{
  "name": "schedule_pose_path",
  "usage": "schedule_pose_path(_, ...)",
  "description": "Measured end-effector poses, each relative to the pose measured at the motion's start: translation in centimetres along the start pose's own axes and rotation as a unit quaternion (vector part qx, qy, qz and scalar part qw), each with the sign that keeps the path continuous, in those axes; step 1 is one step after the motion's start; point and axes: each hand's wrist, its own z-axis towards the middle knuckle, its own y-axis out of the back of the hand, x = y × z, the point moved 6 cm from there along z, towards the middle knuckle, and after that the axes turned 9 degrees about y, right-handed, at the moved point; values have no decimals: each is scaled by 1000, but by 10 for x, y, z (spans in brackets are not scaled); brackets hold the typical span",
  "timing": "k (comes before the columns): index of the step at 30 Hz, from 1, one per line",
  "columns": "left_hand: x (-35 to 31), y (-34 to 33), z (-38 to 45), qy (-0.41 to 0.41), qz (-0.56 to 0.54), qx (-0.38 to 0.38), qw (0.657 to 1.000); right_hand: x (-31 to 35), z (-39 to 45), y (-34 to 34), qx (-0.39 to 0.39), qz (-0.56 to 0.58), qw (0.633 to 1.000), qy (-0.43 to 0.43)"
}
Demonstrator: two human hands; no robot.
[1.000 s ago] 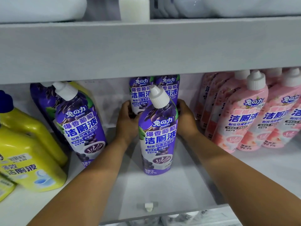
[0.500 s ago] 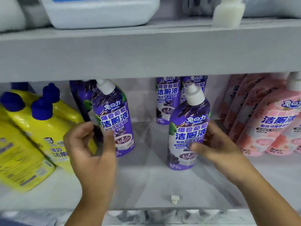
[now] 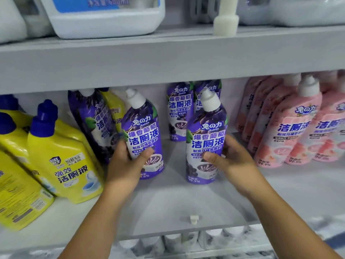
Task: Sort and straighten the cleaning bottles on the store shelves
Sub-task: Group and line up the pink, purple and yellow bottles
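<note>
Gripping 2 purple toilet-cleaner bottles on the grey shelf (image 3: 168, 208): my left hand (image 3: 125, 165) wraps the tilted left purple bottle (image 3: 143, 135) beside the yellow bottles (image 3: 61, 161), my right hand (image 3: 233, 163) clasps the upright right purple bottle (image 3: 207, 139), both near the shelf's middle, pink bottles (image 3: 291, 128) toward its right end.

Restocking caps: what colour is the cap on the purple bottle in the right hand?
White, ribbed; the head view shows the cap clearly.

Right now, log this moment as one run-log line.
left hand: grips left purple bottle | right hand: grips right purple bottle | both bottles on shelf | yellow bottles leaning
</note>
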Motion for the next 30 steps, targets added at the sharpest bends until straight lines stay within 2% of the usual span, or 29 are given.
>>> schedule_pose_path(3,-11,-41,1,-4,-36,57,998,-1,20,14,-24,-9,1000,17)
schedule_pose_path(8,-30,-98,20,-16,-79,109,991,-9,61,38,-30,-2,999,26)
schedule_pose_path(12,-31,-112,47,-15,-29,103,994,-30,82,50,-56,8,998,-8)
schedule_pose_path(16,-37,-106,62,-69,104,41,991,-32,93,50,-51,-97,994,5)
schedule_pose_path(19,-42,-103,60,-86,83,12,993,-31,95,52,-38,-216,974,49)
schedule_pose_path(24,-40,-104,63,-83,63,16,994,-33,99,55,-73,-211,972,75)
schedule_pose_path(30,-36,-106,62,-94,44,11,995,-39,99,54,-67,-232,966,89)
